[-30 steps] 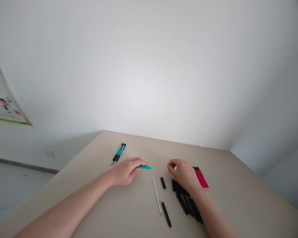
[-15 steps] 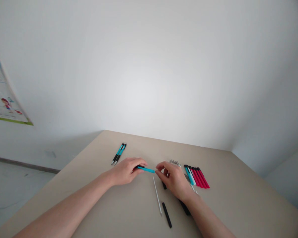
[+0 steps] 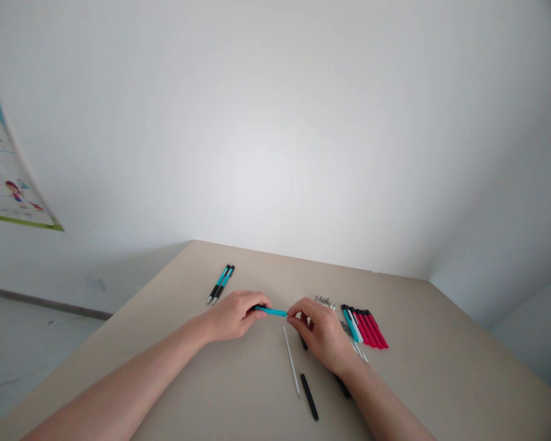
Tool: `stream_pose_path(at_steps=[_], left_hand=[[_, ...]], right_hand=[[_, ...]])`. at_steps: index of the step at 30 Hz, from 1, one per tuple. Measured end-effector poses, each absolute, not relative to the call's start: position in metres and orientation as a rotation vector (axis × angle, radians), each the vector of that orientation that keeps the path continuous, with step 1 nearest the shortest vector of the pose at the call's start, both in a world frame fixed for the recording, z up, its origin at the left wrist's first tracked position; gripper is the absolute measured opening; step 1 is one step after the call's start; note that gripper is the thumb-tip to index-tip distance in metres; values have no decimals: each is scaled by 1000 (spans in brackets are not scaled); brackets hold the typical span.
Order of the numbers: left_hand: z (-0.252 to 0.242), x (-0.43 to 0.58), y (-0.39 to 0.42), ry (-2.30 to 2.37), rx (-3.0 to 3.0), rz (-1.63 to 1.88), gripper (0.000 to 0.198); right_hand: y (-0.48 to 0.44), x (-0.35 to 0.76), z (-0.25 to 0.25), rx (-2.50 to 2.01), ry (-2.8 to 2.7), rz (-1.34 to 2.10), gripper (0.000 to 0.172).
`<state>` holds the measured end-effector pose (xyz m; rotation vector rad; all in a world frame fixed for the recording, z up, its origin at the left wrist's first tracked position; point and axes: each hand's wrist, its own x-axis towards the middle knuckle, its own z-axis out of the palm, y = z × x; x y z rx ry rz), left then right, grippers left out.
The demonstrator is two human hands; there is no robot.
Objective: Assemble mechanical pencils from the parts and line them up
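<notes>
Your left hand [image 3: 232, 315] and right hand [image 3: 319, 331] meet at the centre of the frame, just above the worktop [image 3: 441, 367]. Between them is the teal pen barrel [image 3: 272, 312], lying almost level. Your left fingers are closed around its left end, and your right fingers pinch its right end. Just below the barrel a thin white refill [image 3: 291, 361] lies on the worktop, with a black pen piece [image 3: 309, 397] beside its lower end. To the right of your right hand is a row of red pens [image 3: 371, 329]. Two finished teal pens [image 3: 220, 284] lie side by side, above and left of your left hand.
</notes>
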<state>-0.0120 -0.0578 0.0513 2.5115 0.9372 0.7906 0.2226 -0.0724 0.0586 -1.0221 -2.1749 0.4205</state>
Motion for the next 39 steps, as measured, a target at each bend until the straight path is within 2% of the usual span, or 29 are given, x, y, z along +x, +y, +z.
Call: stream_pose_path(at_steps=[34,39], left_hand=[[52,-12,-58,933,2493,748,12],[55,-13,-59,940,2408,793,10]], right_hand=[[-76,221,56,-1050,-2118,380,14],[-78,224,63,-1163,-2240,307,9]])
